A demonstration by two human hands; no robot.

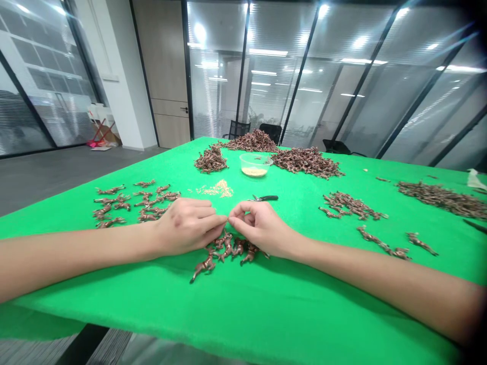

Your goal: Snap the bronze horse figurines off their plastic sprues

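Over the green cloth my left hand (193, 223) and my right hand (263, 227) meet at the fingertips. Both are closed, with fingers curled and pinched; whatever they hold is hidden or too small to make out. Below and partly behind them lies a cluster of small brown animal figurines (227, 247), glossy, with dark feet. One figurine (204, 265) sticks out toward me. Just past the right hand rests a pair of pliers (268, 197) with black handles. Beyond the left hand is a scattering of tiny gold-coloured pieces (220, 189).
Several figurines (110, 203) lie in loose rows at left. A clear plastic bowl (255, 160) holds pale bits, with large brown heaps (308, 161) behind it. More piles (353, 205) and a long heap (443, 197) are at right. The cloth's front edge (152, 338) is near me.
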